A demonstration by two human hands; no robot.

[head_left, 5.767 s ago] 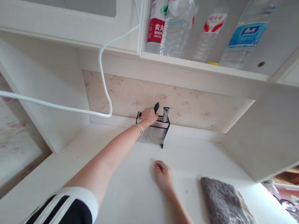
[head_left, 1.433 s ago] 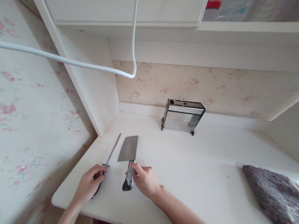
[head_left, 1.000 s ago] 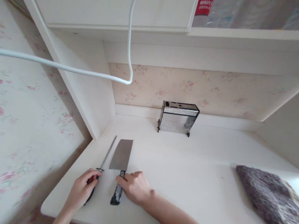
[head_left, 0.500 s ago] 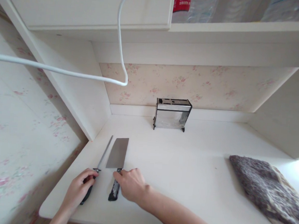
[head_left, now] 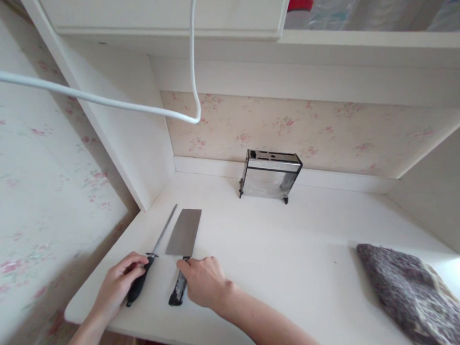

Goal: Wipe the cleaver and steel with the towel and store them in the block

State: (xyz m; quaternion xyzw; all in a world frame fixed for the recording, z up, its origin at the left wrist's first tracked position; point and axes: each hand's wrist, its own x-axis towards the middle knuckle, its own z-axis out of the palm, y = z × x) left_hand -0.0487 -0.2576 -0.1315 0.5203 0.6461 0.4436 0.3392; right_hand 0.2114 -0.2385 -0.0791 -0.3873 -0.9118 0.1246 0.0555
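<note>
A honing steel (head_left: 165,232) with a black handle lies near the left end of the white tabletop. My left hand (head_left: 118,277) is at that handle, fingertips touching its left edge; thumb and fingers are curved but apart, and the handle shows almost whole. Just right of the steel lies a cleaver (head_left: 185,232), blade flat and pointing away, its black handle worn to grey patches. My right hand (head_left: 204,280) grips the upper part of this handle, thumb across it; the other fingers are partly hidden behind the hand.
A knife block (head_left: 272,182) with clear sides and black feet stands against the back wall. A grey-brown furry cloth (head_left: 406,295) lies at right. A white cable (head_left: 140,106) hangs in front. Bottles (head_left: 328,8) stand on the upper shelf.
Earlier my left hand reached into the knife block, which held handles; now its slots show none. Steel and cleaver lie side by side. Lately my left fingers have slid off the steel's handle.
</note>
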